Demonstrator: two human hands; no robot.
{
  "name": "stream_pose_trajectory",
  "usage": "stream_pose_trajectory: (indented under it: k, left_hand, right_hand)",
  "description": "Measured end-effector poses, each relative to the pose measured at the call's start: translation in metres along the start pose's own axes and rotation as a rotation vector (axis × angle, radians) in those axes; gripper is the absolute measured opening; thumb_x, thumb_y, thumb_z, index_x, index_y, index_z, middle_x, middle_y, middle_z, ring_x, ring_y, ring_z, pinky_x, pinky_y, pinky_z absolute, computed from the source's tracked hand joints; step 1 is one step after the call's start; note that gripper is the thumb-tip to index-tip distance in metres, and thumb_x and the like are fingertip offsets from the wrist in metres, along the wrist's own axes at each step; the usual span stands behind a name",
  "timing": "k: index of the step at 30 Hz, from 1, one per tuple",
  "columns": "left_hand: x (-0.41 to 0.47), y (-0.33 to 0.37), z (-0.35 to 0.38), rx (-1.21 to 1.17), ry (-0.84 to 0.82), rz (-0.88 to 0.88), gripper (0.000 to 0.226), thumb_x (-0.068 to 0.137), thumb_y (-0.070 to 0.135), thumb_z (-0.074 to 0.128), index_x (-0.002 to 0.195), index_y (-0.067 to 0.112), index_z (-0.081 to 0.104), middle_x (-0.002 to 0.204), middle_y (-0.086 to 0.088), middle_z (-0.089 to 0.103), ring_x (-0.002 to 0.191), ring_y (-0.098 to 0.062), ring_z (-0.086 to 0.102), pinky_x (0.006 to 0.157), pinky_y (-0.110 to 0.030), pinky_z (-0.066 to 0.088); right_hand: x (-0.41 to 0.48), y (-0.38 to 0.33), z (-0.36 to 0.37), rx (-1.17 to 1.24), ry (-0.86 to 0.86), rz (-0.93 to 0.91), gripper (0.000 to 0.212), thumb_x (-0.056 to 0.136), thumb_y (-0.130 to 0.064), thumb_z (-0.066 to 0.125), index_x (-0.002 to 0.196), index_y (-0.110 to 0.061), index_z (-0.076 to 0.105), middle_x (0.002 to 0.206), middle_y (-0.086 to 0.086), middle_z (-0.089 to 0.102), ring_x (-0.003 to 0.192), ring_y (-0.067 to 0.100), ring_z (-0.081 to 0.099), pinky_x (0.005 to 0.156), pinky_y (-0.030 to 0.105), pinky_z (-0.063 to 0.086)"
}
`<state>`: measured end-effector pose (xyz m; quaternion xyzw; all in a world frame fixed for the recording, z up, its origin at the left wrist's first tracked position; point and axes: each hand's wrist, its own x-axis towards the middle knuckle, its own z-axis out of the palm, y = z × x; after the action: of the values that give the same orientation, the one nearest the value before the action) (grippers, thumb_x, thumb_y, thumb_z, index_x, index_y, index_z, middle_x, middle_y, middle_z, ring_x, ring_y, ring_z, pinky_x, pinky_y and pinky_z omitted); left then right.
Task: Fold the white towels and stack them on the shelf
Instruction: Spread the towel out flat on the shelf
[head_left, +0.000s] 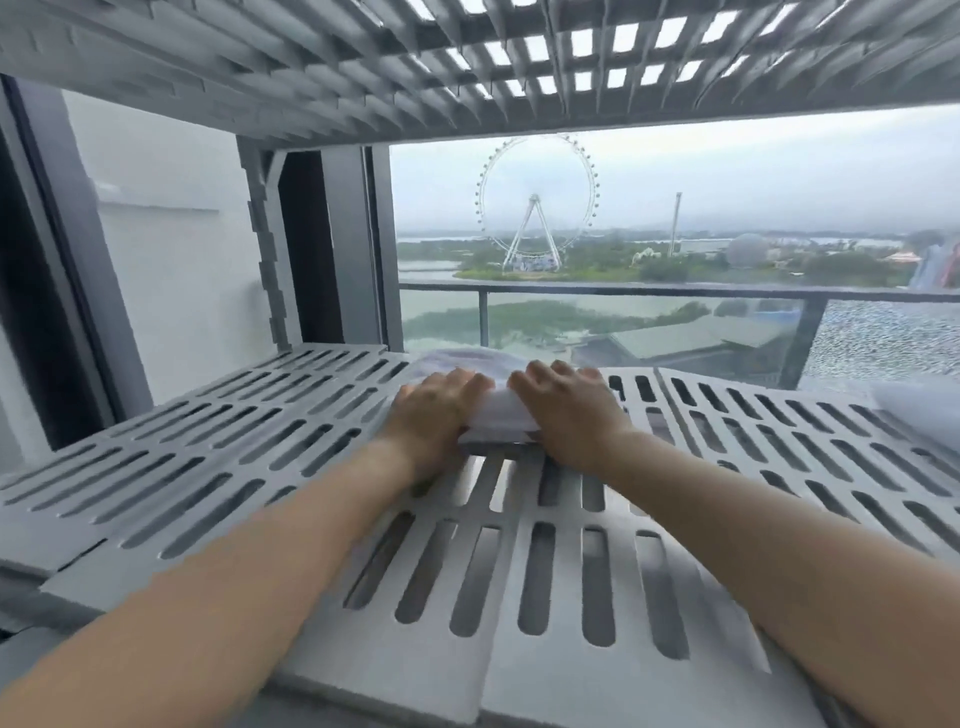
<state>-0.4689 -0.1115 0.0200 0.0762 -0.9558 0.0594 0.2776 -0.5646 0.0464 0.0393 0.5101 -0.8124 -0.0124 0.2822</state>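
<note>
Slotted grey plastic shelf (208, 467), folded white towel (501, 410), left hand (436, 410), right hand (566, 410) gripping its sides

High-rise apt balcony, glass railing (675, 296), slatted grey shelf (208, 467), Ferris wheel (537, 200) (far off) outside.

Folded towel (500, 410) lying on the slotted shelf (218, 457), far from its front edge

Left hand (434, 410) is resting on the towel's left side and right hand (569, 410) on its right side; an upper shelf tier (363, 67) is hanging above them; a second towel (919, 415) is sitting at the shelf's far right edge; behind the shelf a balcony railing (675, 293) is running across, with a Ferris wheel (537, 200) standing well beyond it.
</note>
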Motion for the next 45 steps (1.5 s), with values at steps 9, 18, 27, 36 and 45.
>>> stream_pose_trajectory:
  k: [9, 18, 27, 36, 45]
  left_hand:
    - [0.019, -0.077, 0.005, -0.016, -0.144, 0.081, 0.04, 0.082, 0.017, 0.055, 0.117, 0.028, 0.037, 0.118, -0.002, 0.057, 0.103, -0.025, 0.053, 0.086, -0.043, 0.044]
    - [0.016, -0.073, 0.033, 0.045, -0.054, 0.092, 0.044, 0.083, 0.032, 0.044, 0.125, 0.026, 0.032, 0.131, -0.001, 0.041, 0.119, -0.024, 0.038, 0.095, -0.047, 0.028]
    - [0.009, -0.087, 0.012, -0.205, 0.083, 0.149, 0.028, 0.087, 0.047, 0.051, 0.105, 0.026, 0.056, 0.109, 0.005, 0.063, 0.1, -0.021, 0.057, 0.087, -0.041, 0.038]
    - [0.007, -0.134, 0.003, -0.228, 0.082, -0.007, 0.019, 0.086, 0.013, 0.055, 0.104, 0.018, 0.058, 0.107, -0.002, 0.063, 0.101, -0.025, 0.056, 0.09, -0.041, 0.043]
    - [0.0, -0.104, 0.009, -0.292, 0.075, 0.155, 0.039, 0.08, 0.031, 0.068, 0.116, 0.032, 0.055, 0.12, 0.012, 0.06, 0.112, -0.015, 0.056, 0.106, -0.058, 0.03]
  right_hand:
    - [0.044, -0.052, 0.024, 0.071, -0.075, 0.08, 0.057, 0.079, -0.037, 0.061, 0.125, -0.013, 0.036, 0.12, 0.01, 0.044, 0.107, 0.03, 0.044, 0.075, 0.039, 0.04]
    - [0.055, -0.044, 0.033, 0.116, -0.031, 0.131, 0.052, 0.081, -0.052, 0.05, 0.115, -0.013, 0.046, 0.113, 0.008, 0.049, 0.1, 0.028, 0.046, 0.078, 0.04, 0.042]
    - [0.047, -0.042, 0.036, 0.371, 0.192, 0.129, 0.049, 0.08, -0.036, 0.06, 0.12, -0.011, 0.05, 0.114, 0.007, 0.056, 0.101, 0.027, 0.052, 0.075, 0.036, 0.044]
    - [0.048, -0.043, 0.043, 0.373, 0.253, 0.153, 0.055, 0.08, -0.046, 0.059, 0.123, -0.013, 0.049, 0.121, 0.003, 0.056, 0.107, 0.024, 0.054, 0.074, 0.034, 0.047]
    - [0.05, -0.046, 0.043, 0.454, 0.251, 0.028, 0.039, 0.084, -0.034, 0.064, 0.116, -0.013, 0.057, 0.12, 0.002, 0.06, 0.105, 0.025, 0.058, 0.078, 0.038, 0.051]
